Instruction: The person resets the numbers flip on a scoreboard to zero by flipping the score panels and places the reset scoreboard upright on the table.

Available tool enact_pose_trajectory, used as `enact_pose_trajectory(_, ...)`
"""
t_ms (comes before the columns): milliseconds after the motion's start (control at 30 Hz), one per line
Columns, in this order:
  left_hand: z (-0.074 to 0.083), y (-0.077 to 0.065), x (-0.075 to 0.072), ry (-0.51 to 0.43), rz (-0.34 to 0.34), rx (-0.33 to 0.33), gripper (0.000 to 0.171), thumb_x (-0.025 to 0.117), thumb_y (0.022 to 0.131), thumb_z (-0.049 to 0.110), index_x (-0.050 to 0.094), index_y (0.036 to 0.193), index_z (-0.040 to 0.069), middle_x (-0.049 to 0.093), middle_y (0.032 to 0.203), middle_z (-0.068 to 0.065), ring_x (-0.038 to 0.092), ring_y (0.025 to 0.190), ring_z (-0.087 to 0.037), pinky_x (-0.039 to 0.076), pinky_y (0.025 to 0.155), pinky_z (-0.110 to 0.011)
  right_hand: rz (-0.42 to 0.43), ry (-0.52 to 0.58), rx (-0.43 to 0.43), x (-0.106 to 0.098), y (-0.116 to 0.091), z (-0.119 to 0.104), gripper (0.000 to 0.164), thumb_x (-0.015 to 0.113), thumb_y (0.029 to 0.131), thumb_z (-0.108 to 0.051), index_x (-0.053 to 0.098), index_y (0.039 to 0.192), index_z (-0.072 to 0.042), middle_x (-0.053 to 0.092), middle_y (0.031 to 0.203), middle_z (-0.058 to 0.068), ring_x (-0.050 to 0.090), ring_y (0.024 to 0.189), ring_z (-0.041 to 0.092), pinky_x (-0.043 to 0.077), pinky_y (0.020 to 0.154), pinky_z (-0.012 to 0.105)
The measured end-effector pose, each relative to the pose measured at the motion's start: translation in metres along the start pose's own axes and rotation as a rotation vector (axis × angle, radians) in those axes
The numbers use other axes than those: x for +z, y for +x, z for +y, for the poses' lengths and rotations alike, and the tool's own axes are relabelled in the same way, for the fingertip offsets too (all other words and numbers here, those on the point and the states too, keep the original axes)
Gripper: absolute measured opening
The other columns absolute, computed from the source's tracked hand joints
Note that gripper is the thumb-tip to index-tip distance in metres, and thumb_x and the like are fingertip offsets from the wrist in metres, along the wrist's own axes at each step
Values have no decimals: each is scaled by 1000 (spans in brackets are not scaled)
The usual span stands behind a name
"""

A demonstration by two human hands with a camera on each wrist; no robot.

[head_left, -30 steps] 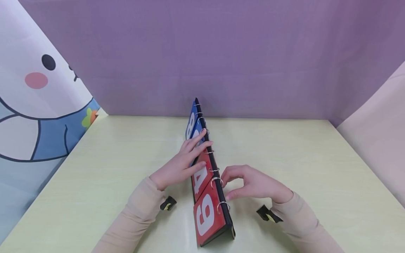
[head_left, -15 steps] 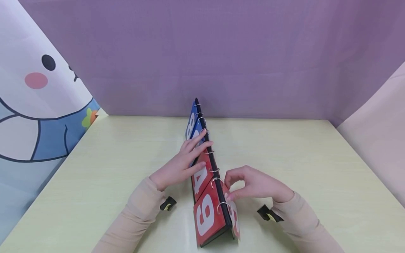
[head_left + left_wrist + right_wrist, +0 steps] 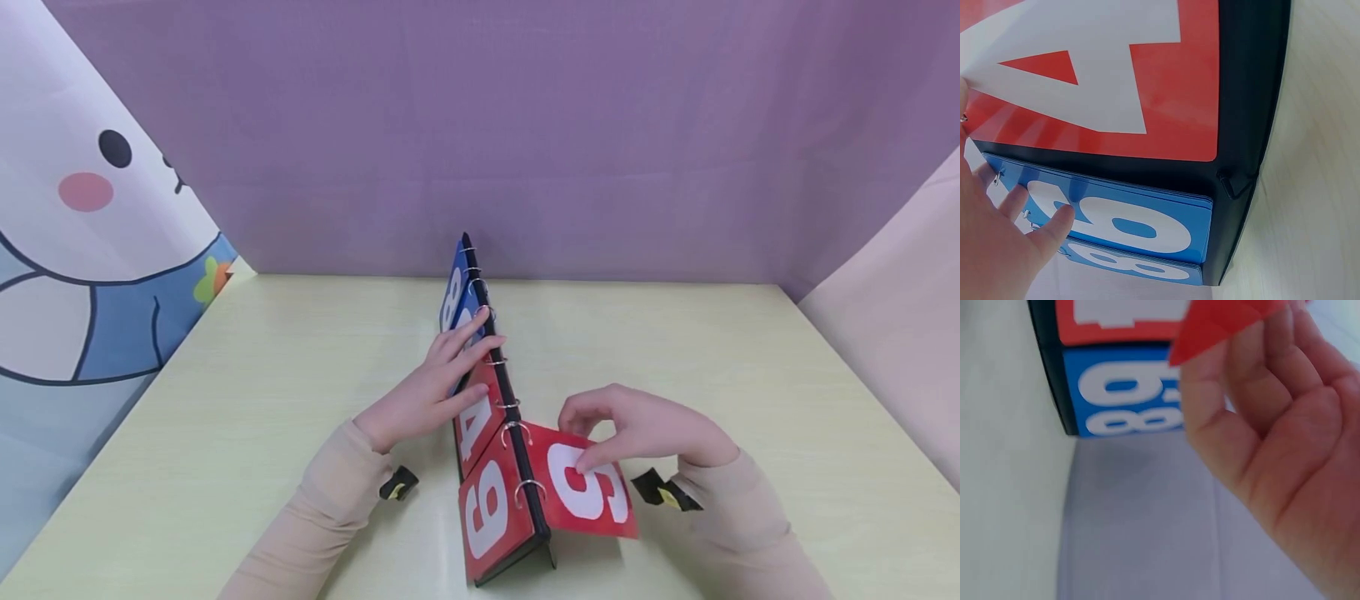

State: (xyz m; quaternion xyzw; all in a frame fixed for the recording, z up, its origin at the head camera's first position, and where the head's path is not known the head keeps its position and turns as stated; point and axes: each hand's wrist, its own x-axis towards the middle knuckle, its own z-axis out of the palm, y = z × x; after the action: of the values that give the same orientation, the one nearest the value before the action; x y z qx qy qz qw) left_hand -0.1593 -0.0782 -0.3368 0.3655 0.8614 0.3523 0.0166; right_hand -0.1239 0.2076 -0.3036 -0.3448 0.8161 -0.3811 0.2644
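Observation:
A tabletop flip scoreboard (image 3: 510, 400) stands like a tent, its number cards hung on metal rings along a black spine. My left hand (image 3: 423, 404) rests over its left face with the fingers spread and the fingertips at the top edge. In the left wrist view those fingers lie by a blue card (image 3: 1200, 219) and a red card with a white 4 (image 3: 1179, 134). On the right side, my right hand (image 3: 648, 425) pinches a red card (image 3: 551, 508) with a white numeral, lifted out from the spine. The right wrist view shows that card's red corner (image 3: 1210, 331) at the fingers.
A red 9 card (image 3: 517, 521) hangs at the near end of the left face, and a blue 8 card (image 3: 454, 283) at the far end. Under the scoreboard is a pale wooden table (image 3: 712, 350). A purple cloth (image 3: 600, 150) rises behind it.
My right hand has moved rightward from beside the spine, drawing the red card up and out so its white numeral shows. The left hand and scoreboard have stayed put.

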Motion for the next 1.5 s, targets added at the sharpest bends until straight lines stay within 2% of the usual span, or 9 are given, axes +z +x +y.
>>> enact_pose_trajectory(200, 0, 0, 0, 3, -3, 8, 59, 55, 96, 32, 28, 148, 27, -1, 160, 5, 12, 141, -29, 47, 96, -51, -4, -31, -3, -15, -22, -3, 26, 73, 83, -25, 64, 105, -17, 66, 94, -4, 61, 89, 13, 56, 72, 29)
enact_pose_trajectory(400, 0, 0, 0, -3, -5, 7, 60, 55, 95, 31, 29, 148, 23, -1, 160, 5, 12, 141, -29, 48, 94, -51, 84, -48, 4, -30, -46, -8, 24, 71, 84, -18, 62, 105, -19, 66, 95, -5, 60, 90, 12, 56, 71, 28)
enact_pose_trajectory(600, 0, 0, 0, 1, -7, 1, 59, 55, 95, 31, 28, 148, 25, -1, 160, 5, 12, 141, -29, 48, 94, -51, 203, -87, 8, -37, -66, -13, 26, 69, 85, -12, 61, 108, -18, 66, 97, -6, 60, 91, 9, 56, 68, 27)
enact_pose_trajectory(733, 0, 0, 0, 1, -7, -3, 59, 55, 95, 31, 28, 148, 26, -1, 160, 5, 11, 141, -29, 48, 95, -52, 325, -129, 47, -37, -75, -14, 29, 70, 84, -11, 61, 110, -21, 66, 96, -7, 58, 91, 8, 54, 69, 25)
enact_pose_trajectory(900, 1, 0, 0, 3, -8, -5, 59, 55, 95, 31, 28, 148, 26, -1, 160, 5, 11, 141, -29, 48, 95, -52, 474, -136, 3, -36, -78, -15, 31, 68, 83, -1, 63, 109, -17, 64, 99, -5, 59, 89, 9, 51, 72, 22)
enact_pose_trajectory(1100, 1, 0, 0, 3, -7, -4, 60, 55, 95, 31, 28, 148, 27, -2, 160, 5, 12, 141, -28, 48, 95, -51, 530, 87, -76, -36, -81, -18, 26, 53, 90, 8, 61, 110, -7, 66, 92, 1, 63, 77, 17, 54, 65, 27)
enact_pose_trajectory(1200, 1, 0, 0, 2, -6, -3, 60, 55, 95, 32, 28, 148, 25, -1, 160, 5, 12, 141, -28, 49, 94, -51, 581, 152, -118, -33, -83, -21, 26, 49, 91, 10, 59, 111, -3, 66, 91, 5, 64, 74, 19, 54, 65, 27)
enact_pose_trajectory(1367, 1, 0, 0, 4, -8, -8, 60, 55, 95, 32, 28, 148, 26, -1, 160, 5, 12, 141, -28, 49, 94, -50, 680, 243, -166, -26, -86, -27, 31, 46, 91, 12, 58, 116, -1, 65, 99, 7, 65, 78, 19, 55, 64, 26)
enact_pose_trajectory(1500, 1, 0, 0, 6, -7, -9, 60, 55, 95, 32, 28, 148, 27, -1, 160, 5, 12, 141, -28, 49, 94, -50, 725, 306, -252, -19, -87, -33, 35, 42, 90, 17, 55, 118, 3, 65, 102, 8, 65, 84, 19, 56, 69, 24)
